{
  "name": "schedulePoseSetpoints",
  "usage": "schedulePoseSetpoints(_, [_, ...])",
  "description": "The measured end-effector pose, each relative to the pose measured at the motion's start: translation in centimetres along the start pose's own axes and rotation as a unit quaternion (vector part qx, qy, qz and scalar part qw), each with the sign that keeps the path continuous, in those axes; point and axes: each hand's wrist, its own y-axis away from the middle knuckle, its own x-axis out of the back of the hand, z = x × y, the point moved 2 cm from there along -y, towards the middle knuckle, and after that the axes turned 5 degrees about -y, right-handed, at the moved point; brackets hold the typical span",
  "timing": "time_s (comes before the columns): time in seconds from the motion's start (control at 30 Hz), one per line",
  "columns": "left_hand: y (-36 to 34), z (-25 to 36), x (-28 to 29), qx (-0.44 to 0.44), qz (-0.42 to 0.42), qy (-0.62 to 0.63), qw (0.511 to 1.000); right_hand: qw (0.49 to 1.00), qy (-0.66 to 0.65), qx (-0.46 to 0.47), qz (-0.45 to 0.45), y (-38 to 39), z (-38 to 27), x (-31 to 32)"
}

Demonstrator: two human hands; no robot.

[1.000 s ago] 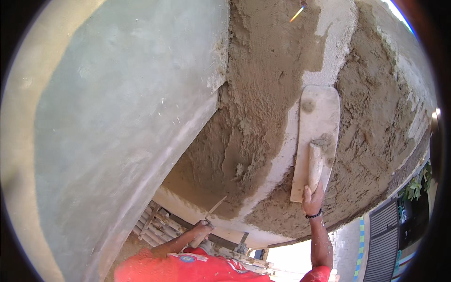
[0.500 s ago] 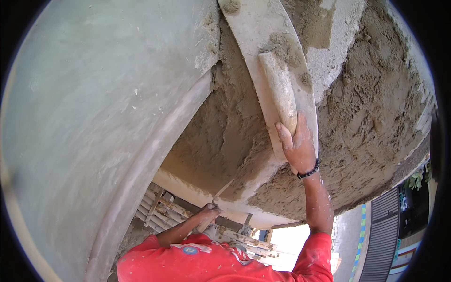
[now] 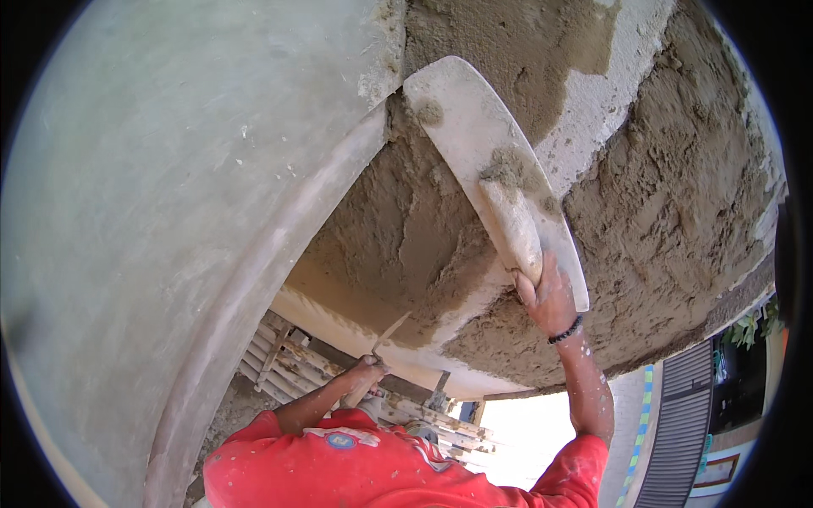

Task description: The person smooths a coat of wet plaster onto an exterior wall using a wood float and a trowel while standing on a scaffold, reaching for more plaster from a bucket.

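Observation:
My right hand is raised overhead and grips the handle of a long white plastering float. The float lies flat against the rough wet mortar on the underside of a slab, with lumps of mortar stuck on its back. A black band sits on that wrist. Lower down, my left hand holds a small pointed trowel, blade tilted up and clear of the mortar. My red shirt fills the bottom of the view.
A smooth grey plastered surface with a curved moulded edge fills the left. Wooden scaffold poles lie below the slab. A dark slatted shutter and green plants are at the lower right.
My right hand has swept the float up and to the left across the wet mortar. My left hand has stayed low with the trowel.

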Motion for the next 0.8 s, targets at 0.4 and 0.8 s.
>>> schedulePoseSetpoints(0.4, [-1.3, -0.7, -0.6, 0.004, -0.015, -0.027, 1.0, 0.987, 0.142, 0.026, -0.072, 3.1, 3.6, 0.1])
schedulePoseSetpoints(0.8, [0.9, 1.1, -0.1, -0.028, -0.005, -0.024, 0.999, 0.956, 0.23, -0.032, -0.179, 9.7, 10.0, -2.0])
